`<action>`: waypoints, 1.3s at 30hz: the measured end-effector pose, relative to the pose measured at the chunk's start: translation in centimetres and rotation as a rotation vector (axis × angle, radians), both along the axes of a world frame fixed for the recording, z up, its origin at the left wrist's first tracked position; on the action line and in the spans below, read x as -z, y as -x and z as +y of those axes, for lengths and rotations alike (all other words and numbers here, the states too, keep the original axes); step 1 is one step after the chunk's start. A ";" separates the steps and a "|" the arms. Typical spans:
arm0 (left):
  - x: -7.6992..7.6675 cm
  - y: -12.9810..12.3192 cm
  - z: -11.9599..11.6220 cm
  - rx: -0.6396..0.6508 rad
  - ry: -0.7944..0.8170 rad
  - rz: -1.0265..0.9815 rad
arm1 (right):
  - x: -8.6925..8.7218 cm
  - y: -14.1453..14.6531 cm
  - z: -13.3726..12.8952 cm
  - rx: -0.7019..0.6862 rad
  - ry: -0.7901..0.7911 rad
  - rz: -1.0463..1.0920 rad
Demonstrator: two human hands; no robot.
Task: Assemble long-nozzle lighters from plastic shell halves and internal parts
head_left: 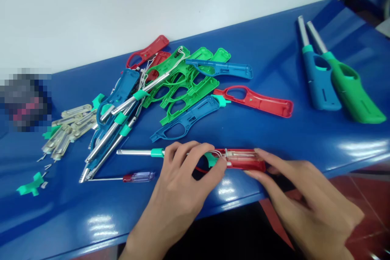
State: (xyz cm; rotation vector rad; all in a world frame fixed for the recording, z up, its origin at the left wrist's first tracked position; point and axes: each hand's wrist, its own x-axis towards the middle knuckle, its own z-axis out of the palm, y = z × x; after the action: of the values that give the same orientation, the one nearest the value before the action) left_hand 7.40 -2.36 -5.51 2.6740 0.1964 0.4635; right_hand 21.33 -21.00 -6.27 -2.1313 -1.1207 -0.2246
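Note:
An opened red lighter casing lies on the blue table in front of me, its inside facing up. A clear fuel tank sits in its handle. To the left, a metal lighter tube with a green collar runs out from the casing. My left hand is closed over the casing's middle, thumb and fingers by the white wires and green trigger. My right hand pinches the handle end between thumb and forefinger. Left of my left hand lies a screwdriver with a clear purple and red handle.
Behind my hands is a heap of green casing halves, with red and blue ones and metal tubes. Loose fuel tanks and green triggers lie left. Two closed lighters, blue and green, lie at the right. A white wall borders the table.

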 end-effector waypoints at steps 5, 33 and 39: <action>-0.1 -0.1 0.0 0.001 0.002 -0.025 | 0.5 -0.3 0.1 0.022 -0.041 0.067; -0.1 -0.3 -0.2 -0.027 -0.014 -0.055 | -0.1 -1.1 0.2 -0.063 -0.038 0.081; -0.3 -0.3 -0.6 -0.058 -0.050 -0.033 | 0.5 -1.4 -0.2 0.026 -0.106 0.160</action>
State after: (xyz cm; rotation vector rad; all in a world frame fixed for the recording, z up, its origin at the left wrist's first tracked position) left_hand 7.74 -2.93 -5.23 2.7131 0.2565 0.5372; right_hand 22.77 -21.18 -6.74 -2.0322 -0.9685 -0.1207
